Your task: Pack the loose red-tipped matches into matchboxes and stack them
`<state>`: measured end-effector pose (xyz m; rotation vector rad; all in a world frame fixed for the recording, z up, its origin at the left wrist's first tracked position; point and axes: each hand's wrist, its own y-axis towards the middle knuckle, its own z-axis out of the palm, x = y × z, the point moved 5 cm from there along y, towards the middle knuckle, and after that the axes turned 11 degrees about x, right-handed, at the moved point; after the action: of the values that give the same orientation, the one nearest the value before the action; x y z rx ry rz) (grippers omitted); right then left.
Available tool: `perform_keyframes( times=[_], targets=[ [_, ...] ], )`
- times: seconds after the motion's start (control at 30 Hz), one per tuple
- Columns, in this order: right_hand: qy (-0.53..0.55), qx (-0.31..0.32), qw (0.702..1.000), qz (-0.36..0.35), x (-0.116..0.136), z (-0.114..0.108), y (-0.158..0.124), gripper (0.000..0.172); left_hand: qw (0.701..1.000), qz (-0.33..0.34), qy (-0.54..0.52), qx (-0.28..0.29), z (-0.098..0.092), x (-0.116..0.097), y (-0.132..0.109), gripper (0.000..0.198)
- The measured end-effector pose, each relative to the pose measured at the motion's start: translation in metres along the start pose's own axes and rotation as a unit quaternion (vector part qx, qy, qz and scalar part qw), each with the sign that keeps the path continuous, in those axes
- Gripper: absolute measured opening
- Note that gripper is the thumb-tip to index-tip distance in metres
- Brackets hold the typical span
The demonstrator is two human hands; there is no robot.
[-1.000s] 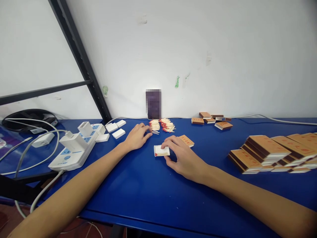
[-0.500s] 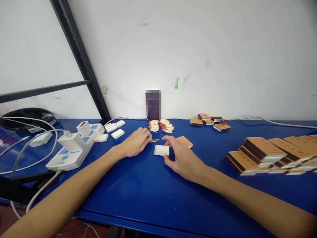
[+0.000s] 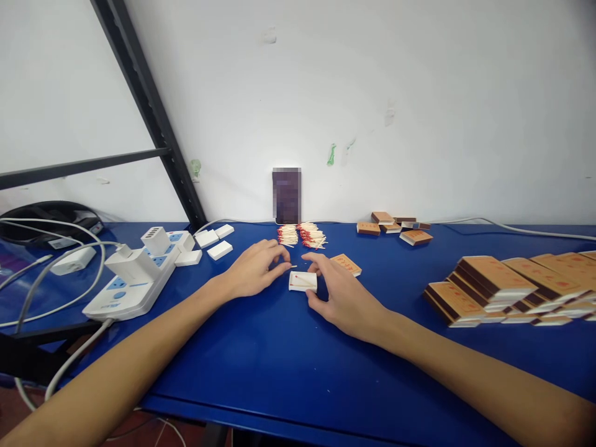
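A small white matchbox tray [image 3: 302,282] lies on the blue table [image 3: 279,354] with a match or two inside. My right hand [image 3: 342,292] grips the tray between thumb and fingers. My left hand [image 3: 254,269] is just left of it, fingers pinched on matches at the tray's edge. Behind both hands lies a pile of red-tipped matches [image 3: 302,235]. A brown matchbox sleeve [image 3: 346,264] lies next to my right hand.
Stacks of brown matchboxes [image 3: 507,287] fill the right side; a few more matchboxes [image 3: 395,225] sit by the wall. At left are a white power strip [image 3: 135,273] with plugs and cables, and loose white trays [image 3: 214,242]. A dark card [image 3: 287,195] leans on the wall.
My left hand drew back from the match pile toward the tray with matches pinched. The right hand tipped the tray up and set it flat again.
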<state>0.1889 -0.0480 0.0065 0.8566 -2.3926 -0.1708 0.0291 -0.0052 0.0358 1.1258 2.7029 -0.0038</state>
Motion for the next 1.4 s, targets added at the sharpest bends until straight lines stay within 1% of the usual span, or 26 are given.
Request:
perform_keyframes(
  times=[0.07,0.17,0.23,0.33,0.37,0.43,0.5,0.53,0.6,0.67,0.7,0.77,0.87,0.93,1.13,1.3,1.4],
  targets=[
    [-0.004,0.0,1.0,-0.001,0.001,0.0,0.0,0.054,0.999,-0.018,0.019,0.022,0.005,0.006,0.001,0.022],
    [-0.008,0.002,1.0,0.0,0.001,0.0,0.0,0.054,0.999,-0.015,0.014,0.05,0.01,0.009,0.002,0.021],
    [-0.009,0.002,1.0,0.002,0.001,0.0,0.0,0.054,0.999,-0.013,0.004,0.038,0.008,0.008,0.001,0.021],
    [-0.006,0.001,1.0,0.004,0.0,0.0,0.0,0.055,1.0,0.007,-0.027,-0.002,0.001,-0.002,-0.001,0.02],
    [-0.005,0.001,1.0,0.004,0.0,0.0,0.0,0.056,0.999,0.023,-0.041,-0.005,-0.001,-0.007,-0.001,0.021],
    [0.0,0.003,1.0,0.001,0.0,0.0,0.0,0.057,0.997,0.053,-0.064,0.007,0.001,-0.017,-0.002,0.021],
    [0.003,0.004,1.0,0.0,0.0,0.0,0.0,0.057,0.995,0.049,-0.091,0.012,0.004,-0.02,0.0,0.023],
    [0.004,0.005,1.0,0.001,0.0,0.0,0.0,0.057,0.994,0.034,-0.105,0.003,0.006,-0.017,0.001,0.024],
    [0.002,0.008,1.0,0.004,0.001,0.0,0.0,0.056,0.992,-0.013,-0.117,-0.037,0.007,-0.004,0.005,0.025],
    [0.0,0.012,1.0,0.009,0.001,0.0,0.0,0.055,0.992,-0.065,-0.079,-0.075,0.006,0.016,0.009,0.022],
    [0.001,0.014,1.0,0.009,0.001,0.0,0.0,0.055,0.992,-0.089,-0.044,-0.084,0.005,0.026,0.012,0.02],
    [0.002,0.012,1.0,0.006,0.001,-0.001,0.0,0.055,0.991,-0.114,0.006,-0.072,0.006,0.044,0.018,0.021],
    [0.001,0.008,1.0,0.002,0.0,-0.001,0.0,0.056,0.992,-0.119,0.015,-0.04,0.008,0.06,0.026,0.022],
    [-0.001,0.008,1.0,0.002,0.0,-0.001,0.0,0.055,0.992,-0.121,0.007,-0.035,0.009,0.062,0.029,0.021],
    [0.002,0.017,1.0,0.011,0.001,-0.001,0.0,0.056,0.993,-0.115,0.002,-0.025,0.011,0.06,0.029,0.017],
    [0.002,0.014,1.0,0.007,0.0,-0.001,0.0,0.056,0.997,-0.081,0.006,-0.006,0.011,0.058,0.025,0.016],
    [0.001,0.011,1.0,0.001,0.0,0.0,0.0,0.056,0.999,-0.052,-0.004,0.001,0.008,0.051,0.019,0.018]
  ],
)
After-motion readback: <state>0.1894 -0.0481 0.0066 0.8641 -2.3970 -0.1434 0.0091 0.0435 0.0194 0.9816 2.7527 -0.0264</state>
